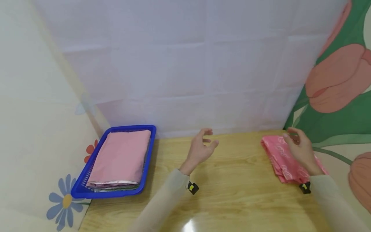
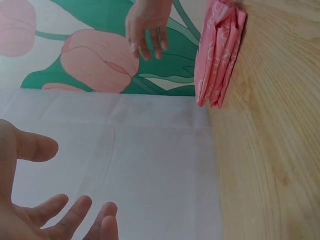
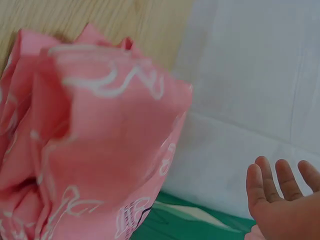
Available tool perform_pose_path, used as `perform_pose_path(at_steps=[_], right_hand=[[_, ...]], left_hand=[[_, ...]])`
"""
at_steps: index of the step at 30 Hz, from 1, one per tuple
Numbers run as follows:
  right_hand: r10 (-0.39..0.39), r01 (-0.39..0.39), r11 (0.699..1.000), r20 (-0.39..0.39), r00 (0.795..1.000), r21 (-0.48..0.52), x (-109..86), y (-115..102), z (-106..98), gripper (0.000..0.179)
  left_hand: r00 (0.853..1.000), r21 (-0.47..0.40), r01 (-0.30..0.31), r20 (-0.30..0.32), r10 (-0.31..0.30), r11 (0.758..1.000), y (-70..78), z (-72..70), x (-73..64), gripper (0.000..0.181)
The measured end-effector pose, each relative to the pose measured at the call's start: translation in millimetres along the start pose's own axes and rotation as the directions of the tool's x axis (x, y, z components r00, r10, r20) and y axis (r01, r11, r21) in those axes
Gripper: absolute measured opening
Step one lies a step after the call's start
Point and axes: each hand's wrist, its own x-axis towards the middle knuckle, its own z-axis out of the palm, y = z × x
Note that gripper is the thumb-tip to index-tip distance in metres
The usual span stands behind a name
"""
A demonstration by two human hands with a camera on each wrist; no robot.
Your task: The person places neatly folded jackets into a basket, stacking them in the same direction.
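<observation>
A folded pink cloth with white line patterns (image 1: 279,158) lies at the right end of the table. Above it hovers my right hand (image 1: 301,149), fingers loosely bent and holding nothing; the left wrist view shows a gap between that hand (image 2: 149,22) and the cloth (image 2: 217,57). Loose folds of the cloth (image 3: 120,125) fill much of the right wrist view. My left hand (image 1: 200,149) is raised over the middle of the table, thumb and fingers apart around bare air.
At the left stands a blue plastic basket (image 1: 152,146), a plain pink folded cloth (image 1: 121,154) topping the stack of fabrics inside. White sheeting (image 1: 185,71) hangs behind the wooden table (image 1: 232,193). A wall with printed tulips (image 1: 336,77) borders the right side.
</observation>
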Motion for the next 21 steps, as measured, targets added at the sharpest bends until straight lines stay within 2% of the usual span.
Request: perform_pose_path(at_steps=[9,13,21], right_hand=[[0.066,-0.067,0.996,-0.011,0.998,-0.059,-0.7,20,-13,0.061],[0.084,-0.085,0.995,-0.009,0.996,-0.059,-1.1,27,-18,0.062],[0.09,-0.09,0.991,-0.007,0.996,-0.096,0.1,48,-22,0.062]], left_hand=[[1.0,0.002,0.013,0.027,-0.013,1.0,1.0,39.8,6.1,0.055],[0.999,-0.001,0.032,0.029,-0.032,0.999,3.2,61.7,12.5,0.055],[0.996,0.021,0.066,0.052,-0.067,0.998,4.9,104.9,20.4,0.054]])
